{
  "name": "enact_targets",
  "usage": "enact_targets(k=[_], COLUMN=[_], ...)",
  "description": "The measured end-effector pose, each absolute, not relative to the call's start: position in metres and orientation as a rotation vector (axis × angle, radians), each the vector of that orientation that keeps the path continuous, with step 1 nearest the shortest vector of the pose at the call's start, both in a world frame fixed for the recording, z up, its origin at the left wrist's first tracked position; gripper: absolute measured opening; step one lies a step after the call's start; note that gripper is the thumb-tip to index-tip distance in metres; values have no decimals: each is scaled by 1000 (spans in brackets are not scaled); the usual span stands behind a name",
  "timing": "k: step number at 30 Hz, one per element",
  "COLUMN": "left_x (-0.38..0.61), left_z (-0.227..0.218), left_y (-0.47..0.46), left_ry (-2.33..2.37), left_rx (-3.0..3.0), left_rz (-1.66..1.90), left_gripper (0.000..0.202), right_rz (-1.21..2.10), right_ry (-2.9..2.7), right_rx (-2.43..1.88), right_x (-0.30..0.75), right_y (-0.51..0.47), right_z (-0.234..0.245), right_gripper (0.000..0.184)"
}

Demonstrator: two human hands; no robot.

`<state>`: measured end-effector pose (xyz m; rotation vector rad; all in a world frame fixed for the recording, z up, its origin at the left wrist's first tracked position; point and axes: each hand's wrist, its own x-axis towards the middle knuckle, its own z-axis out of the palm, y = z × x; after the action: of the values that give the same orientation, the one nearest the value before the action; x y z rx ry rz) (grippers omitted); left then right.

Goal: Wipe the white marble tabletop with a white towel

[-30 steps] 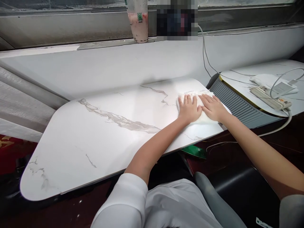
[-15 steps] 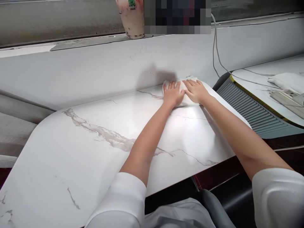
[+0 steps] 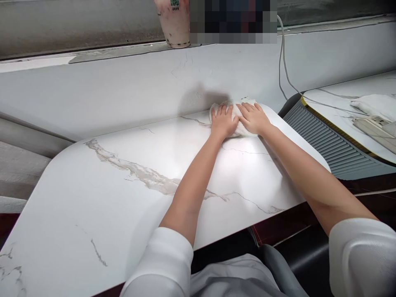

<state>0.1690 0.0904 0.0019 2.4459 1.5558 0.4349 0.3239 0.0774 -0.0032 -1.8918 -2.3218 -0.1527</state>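
Note:
A white cloth (image 3: pixel 243 131) lies at the far right corner of a white marble-patterned table (image 3: pixel 117 210), close against the wall. My left hand (image 3: pixel 223 121) rests flat on the left part of it, fingers stretched out and spread. Beside it, my right hand (image 3: pixel 254 119) presses flat on the right part, fingers extended toward the wall. The thumbs come close together in the middle. Neither hand is wrapped around the cloth, and much of it is hidden beneath them.
A cup with a pink drink (image 3: pixel 175 24) stands on the ledge above the table. Thin cables (image 3: pixel 283 62) hang down the wall at right. Past a grey ribbed panel (image 3: pixel 332 134) is another table, bearing a white cloth (image 3: pixel 375 105) and a beige power strip (image 3: pixel 375 128).
Both hands have slid very slightly left along with the cloth, staying flat on it. The camera view has shifted a little.

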Motion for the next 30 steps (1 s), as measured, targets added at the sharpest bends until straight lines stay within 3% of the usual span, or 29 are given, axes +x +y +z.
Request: enact_targets(k=[18,30], left_x=[117,96], left_z=[5,15], left_y=[-122,-149], left_ry=[1408,1381], left_rx=[2624,2549], left_rz=[328,251], left_gripper=[62,62], right_rz=[-244,-315], right_ry=[-2430,-2478], right_rx=[-1702,-1632], right_x=[287,269], right_y=[-146,-165], right_z=[0,-3], right_gripper=[67,65])
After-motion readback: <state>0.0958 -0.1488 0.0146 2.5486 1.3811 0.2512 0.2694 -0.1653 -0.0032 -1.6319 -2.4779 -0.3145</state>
